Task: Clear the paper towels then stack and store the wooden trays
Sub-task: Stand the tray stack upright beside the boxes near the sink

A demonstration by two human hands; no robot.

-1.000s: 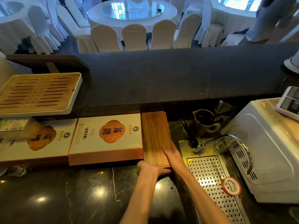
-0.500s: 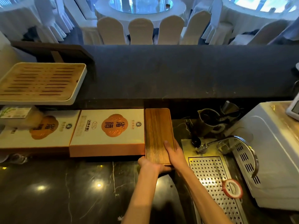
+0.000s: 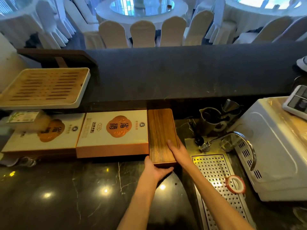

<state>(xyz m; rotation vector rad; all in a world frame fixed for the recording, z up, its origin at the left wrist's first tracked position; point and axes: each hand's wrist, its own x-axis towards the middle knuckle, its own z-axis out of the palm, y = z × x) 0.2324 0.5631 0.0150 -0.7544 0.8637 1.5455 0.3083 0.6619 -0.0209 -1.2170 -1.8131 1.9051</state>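
A long dark wooden tray [image 3: 160, 130] lies lengthwise on the black marble counter, its far end under the raised bar ledge and its left side against an orange-and-white box [image 3: 114, 131]. My left hand [image 3: 155, 168] cups the tray's near end from below. My right hand [image 3: 180, 151] lies on the tray's near right edge, fingers on its top. No paper towels are in view. A slatted bamboo tray in a white frame [image 3: 44, 87] sits raised at the left.
A second orange-and-white box [image 3: 43, 131] lies left of the first. A perforated steel drain board [image 3: 216, 176] with a red-rimmed ring [image 3: 235, 184] runs on the right, beside a faucet [image 3: 232, 136], dark cups [image 3: 214, 120] and a white appliance [image 3: 272, 146]. Banquet tables and chairs stand beyond the bar.
The tray has slid a little farther back under the bar ledge with both hands on it; the view has tilted slightly.
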